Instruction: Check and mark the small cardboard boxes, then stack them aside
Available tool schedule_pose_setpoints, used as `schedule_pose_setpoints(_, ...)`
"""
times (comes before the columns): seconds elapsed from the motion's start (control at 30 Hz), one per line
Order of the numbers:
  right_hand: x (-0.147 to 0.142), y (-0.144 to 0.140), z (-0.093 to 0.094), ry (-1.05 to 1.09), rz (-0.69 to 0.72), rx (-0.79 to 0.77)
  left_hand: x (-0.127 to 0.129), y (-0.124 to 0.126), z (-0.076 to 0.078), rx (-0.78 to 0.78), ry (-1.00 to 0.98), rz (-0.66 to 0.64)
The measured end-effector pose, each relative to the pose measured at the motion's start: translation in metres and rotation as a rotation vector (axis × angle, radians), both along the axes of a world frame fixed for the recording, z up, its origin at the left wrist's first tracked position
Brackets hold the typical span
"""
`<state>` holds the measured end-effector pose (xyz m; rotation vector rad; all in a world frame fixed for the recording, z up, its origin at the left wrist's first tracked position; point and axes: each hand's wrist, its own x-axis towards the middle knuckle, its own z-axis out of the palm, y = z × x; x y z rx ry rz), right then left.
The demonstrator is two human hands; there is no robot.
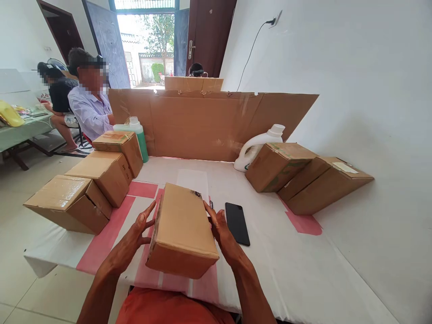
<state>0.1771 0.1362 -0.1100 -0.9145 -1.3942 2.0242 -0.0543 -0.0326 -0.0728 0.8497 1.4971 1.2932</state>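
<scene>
A closed cardboard box (185,216) stands on the table in front of me, at a slight angle, with a small black mark near its far right corner. My left hand (140,229) is beside the box's left side, fingers spread and stretched out, the fingertips close to the cardboard. On the other side, my right hand (221,229) has its fingers extended along the box's right side; whether they press on it I cannot tell. A black smartphone (237,223) lies just right of that hand. A small dark item (211,204) is partly hidden behind the right fingers.
Several cardboard boxes line the left, one being this box (67,198); two more boxes (283,164) stand right. A green bottle (140,139) and white jug (249,153) stand before a cardboard panel (195,123). A person (89,103) sits beyond, left.
</scene>
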Motion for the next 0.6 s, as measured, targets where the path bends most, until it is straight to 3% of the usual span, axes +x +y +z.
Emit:
schedule_pose_setpoints(0.07,-0.006,-0.001,0.005,0.0,-0.03,0.059,0.001,-0.011,0.009,0.006,0.058,-0.004)
schedule_pose_setpoints(0.13,-0.016,-0.002,0.007,-0.009,-0.056,0.017,0.009,-0.021,0.016,-0.023,0.174,-0.023)
schedule_pose_setpoints(0.2,-0.023,-0.001,0.005,0.024,-0.041,-0.156,0.02,-0.027,0.022,-0.038,0.337,-0.028)
schedule_pose_setpoints(0.3,-0.026,0.005,-0.001,0.159,0.069,-0.426,0.035,-0.027,0.028,0.068,0.598,-0.019)
schedule_pose_setpoints(0.4,-0.019,0.009,-0.005,0.242,0.151,-0.536,0.038,-0.009,0.026,0.171,0.776,0.041)
schedule_pose_setpoints(0.5,-0.009,0.007,-0.004,0.296,0.094,-0.498,0.028,0.023,0.021,0.188,0.837,0.19)
schedule_pose_setpoints(0.6,-0.005,0.003,0.001,0.357,0.075,-0.224,0.011,0.053,0.015,0.145,0.844,0.34)
